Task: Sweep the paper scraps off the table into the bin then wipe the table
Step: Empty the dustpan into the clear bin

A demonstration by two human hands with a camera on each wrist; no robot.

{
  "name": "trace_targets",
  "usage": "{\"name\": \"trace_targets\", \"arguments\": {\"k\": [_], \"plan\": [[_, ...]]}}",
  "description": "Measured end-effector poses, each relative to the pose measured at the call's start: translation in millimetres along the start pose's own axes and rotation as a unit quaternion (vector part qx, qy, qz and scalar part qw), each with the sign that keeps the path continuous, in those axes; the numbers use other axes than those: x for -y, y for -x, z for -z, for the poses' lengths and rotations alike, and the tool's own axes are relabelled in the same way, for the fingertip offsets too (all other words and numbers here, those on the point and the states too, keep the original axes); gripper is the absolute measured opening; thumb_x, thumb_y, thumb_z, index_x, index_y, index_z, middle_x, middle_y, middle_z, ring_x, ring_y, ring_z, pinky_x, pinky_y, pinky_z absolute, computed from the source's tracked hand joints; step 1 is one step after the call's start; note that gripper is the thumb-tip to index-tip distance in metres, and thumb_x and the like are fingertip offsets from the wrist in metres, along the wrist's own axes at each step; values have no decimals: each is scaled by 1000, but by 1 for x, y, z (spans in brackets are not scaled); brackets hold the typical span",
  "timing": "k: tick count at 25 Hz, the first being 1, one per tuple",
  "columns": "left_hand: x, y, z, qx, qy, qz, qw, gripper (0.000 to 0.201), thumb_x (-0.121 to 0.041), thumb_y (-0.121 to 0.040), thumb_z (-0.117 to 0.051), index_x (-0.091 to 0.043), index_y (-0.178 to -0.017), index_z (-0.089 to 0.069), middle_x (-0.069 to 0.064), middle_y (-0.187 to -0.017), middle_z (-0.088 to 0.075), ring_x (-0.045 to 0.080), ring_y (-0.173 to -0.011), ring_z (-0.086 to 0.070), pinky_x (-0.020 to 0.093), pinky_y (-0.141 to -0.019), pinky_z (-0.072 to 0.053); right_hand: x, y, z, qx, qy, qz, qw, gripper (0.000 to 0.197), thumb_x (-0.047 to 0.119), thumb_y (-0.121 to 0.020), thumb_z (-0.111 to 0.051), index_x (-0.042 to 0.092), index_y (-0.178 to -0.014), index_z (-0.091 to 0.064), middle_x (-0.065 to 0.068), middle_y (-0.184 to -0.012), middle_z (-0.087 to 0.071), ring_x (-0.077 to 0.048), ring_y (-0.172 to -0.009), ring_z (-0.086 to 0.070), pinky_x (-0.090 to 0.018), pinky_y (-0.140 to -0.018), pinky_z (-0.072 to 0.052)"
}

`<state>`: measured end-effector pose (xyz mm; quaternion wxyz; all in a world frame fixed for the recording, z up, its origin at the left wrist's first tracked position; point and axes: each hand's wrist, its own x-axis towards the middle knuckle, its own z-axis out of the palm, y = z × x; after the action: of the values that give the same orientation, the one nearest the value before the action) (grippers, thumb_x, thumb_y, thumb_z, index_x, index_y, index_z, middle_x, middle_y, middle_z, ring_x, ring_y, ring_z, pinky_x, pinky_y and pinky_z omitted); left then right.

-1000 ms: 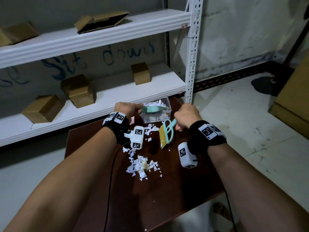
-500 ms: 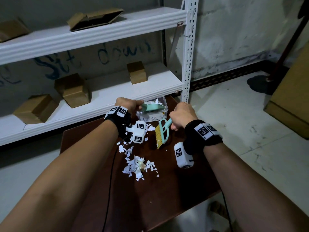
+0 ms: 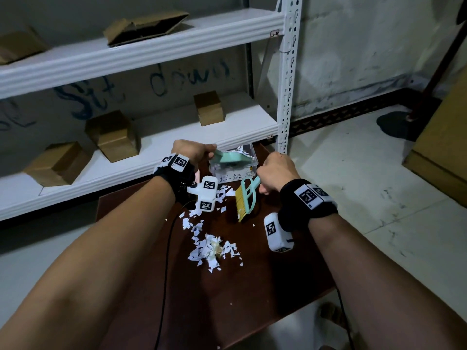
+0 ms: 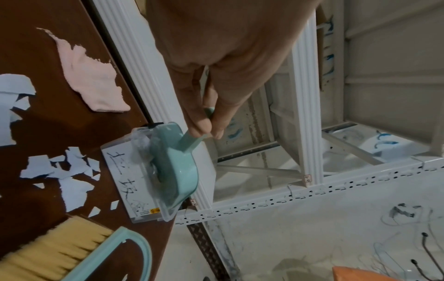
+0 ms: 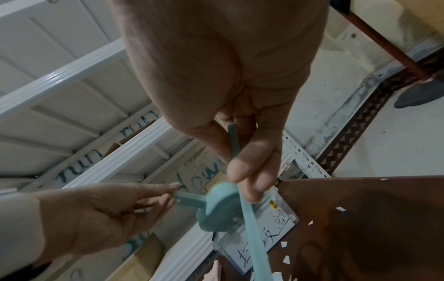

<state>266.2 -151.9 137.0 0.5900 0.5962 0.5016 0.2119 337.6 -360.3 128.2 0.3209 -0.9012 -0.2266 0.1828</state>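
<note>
My left hand pinches the handle of a mint-green dustpan, which is tipped over the clear plastic bin at the far edge of the brown table. In the left wrist view the dustpan lies across the bin's open top. My right hand grips the handle of a mint-green brush with yellow bristles, held just above the table in front of the bin. White paper scraps lie in a heap mid-table, and more scraps lie near the bin.
A pink cloth lies on the table's far left part. A white metal shelf rack with cardboard boxes stands right behind the table. A large cardboard box sits on the floor at right.
The dustpan has stayed tipped over the bin. The brush in my right hand has stayed just in front of it; mainly the head view has shifted.
</note>
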Motion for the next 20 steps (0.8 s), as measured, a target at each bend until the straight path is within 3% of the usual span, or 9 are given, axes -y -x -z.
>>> {"name": "trace_targets", "arguments": {"k": [2, 4, 8, 13, 16, 20], "plan": [[-9, 0, 5, 2, 6, -13, 1000, 23, -13, -69, -91, 1, -69, -73, 16, -72, -76, 17, -58, -71, 27, -54, -58, 0, -1, -2, 2, -14, 4, 1000, 15, 2, -90, -60, 4, -80, -71, -3, -53, -70, -9, -43, -69, -21, -54, -56], [-18, 2, 7, 2, 23, -37, 999, 22, -11, -71, -90, 3, -70, -73, 17, -75, -76, 20, -66, -72, 29, -69, -61, 1, 0, -4, 4, -30, 11, 999, 15, 4, -95, -57, 2, -86, -70, -9, -65, -74, -12, -47, -72, -21, -52, -57], [-27, 7, 7, -12, 47, -62, 997, 25, -6, -70, -90, 5, -68, -69, 21, -73, -75, 21, -57, -72, 23, -52, -56, 1, -2, -6, 3, -38, 17, 999, 17, 7, -96, -56, 2, -89, -70, -10, -63, -75, -16, -50, -74, -28, -60, -64], [-30, 8, 13, -13, 80, -73, 994, 36, -5, -68, -91, 16, -91, -72, 24, -78, -75, 29, -71, -75, 34, -75, -63, -1, -7, -8, 4, -36, 6, 999, 20, 7, -96, -56, 0, -87, -72, -9, -58, -74, -17, -52, -75, -26, -59, -61], [-32, 10, 18, -16, 103, -95, 990, 31, -1, -69, -89, 16, -88, -72, 26, -81, -74, 28, -63, -72, 33, -72, -63, -3, -9, -8, 5, -35, 2, 999, 22, 9, -96, -58, 1, -83, -73, -8, -56, -73, -16, -53, -75, -31, -69, -64], [-37, 15, 25, -20, 120, -109, 987, 25, 1, -71, -87, 14, -88, -74, 22, -83, -76, 30, -70, -76, 28, -70, -62, -4, -11, -6, -6, -36, -1, 999, 19, 6, -93, -59, 2, -81, -73, -7, -56, -73, -15, -52, -75, -34, -72, -66]]}}
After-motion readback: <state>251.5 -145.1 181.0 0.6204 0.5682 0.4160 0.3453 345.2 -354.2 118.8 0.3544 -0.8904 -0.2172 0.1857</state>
